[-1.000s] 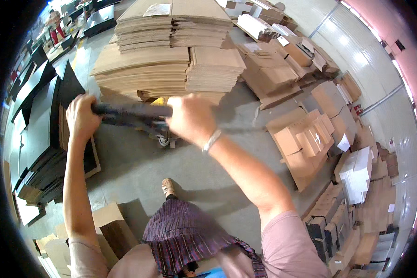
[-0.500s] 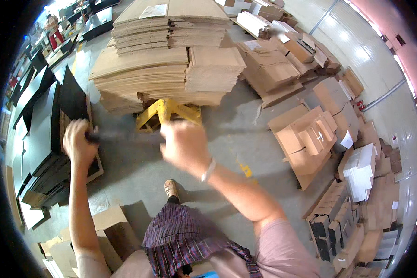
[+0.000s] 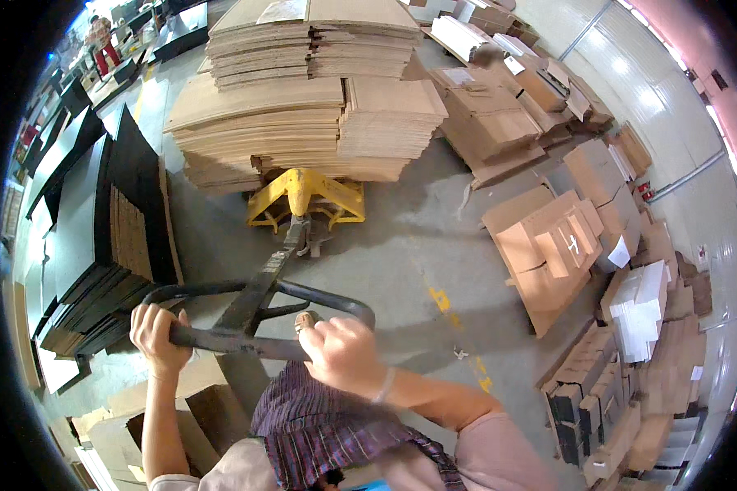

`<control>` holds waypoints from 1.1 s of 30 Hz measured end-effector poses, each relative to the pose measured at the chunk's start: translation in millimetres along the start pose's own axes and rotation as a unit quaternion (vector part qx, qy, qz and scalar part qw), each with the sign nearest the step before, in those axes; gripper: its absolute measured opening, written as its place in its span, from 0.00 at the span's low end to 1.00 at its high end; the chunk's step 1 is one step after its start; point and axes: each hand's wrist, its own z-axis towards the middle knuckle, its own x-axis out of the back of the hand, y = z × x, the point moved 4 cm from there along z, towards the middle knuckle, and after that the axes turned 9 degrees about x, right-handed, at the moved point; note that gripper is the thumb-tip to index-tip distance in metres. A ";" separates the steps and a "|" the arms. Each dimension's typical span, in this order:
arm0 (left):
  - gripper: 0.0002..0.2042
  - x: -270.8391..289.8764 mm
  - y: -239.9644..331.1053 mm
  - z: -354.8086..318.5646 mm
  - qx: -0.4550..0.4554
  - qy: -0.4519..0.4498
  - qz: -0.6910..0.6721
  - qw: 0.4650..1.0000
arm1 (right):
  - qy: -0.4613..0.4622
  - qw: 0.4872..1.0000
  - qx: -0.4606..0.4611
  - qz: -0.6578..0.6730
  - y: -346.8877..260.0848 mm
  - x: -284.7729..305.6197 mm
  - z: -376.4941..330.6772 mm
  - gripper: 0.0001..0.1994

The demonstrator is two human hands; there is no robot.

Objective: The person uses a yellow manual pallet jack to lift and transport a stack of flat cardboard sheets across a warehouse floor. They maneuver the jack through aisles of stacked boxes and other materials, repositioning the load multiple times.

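With 2 hands we hold the black loop handle (image 3: 239,343) of a yellow pallet jack (image 3: 299,195). Our left hand (image 3: 162,337) has its fingers curled closed around the near bar's left end; our right hand (image 3: 344,352) wraps the right end, its fingers also folded tight. The jack stands at the near side of a tall brown cardboard stack (image 3: 258,108). Black panels (image 3: 84,233) are piled to our left.

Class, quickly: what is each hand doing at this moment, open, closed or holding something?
Left hand: closed, holding the black handle near its left end.
Right hand: closed, holding the same handle near its right end.
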 end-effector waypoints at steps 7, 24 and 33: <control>0.12 -51.0 -24.9 135.2 -0.007 0.035 0.024 0.999 | 0.084 0.991 -0.048 -0.094 88.1 12.7 111.8 0.12; 0.11 -241.4 -99.3 409.9 -0.032 -0.094 -0.025 0.995 | 0.188 0.919 -0.180 -0.296 326.5 -7.2 325.9 0.07; 0.10 -251.7 -106.0 414.3 -0.047 0.035 0.000 0.998 | 0.187 0.917 -0.130 -0.328 336.4 -13.0 334.3 0.07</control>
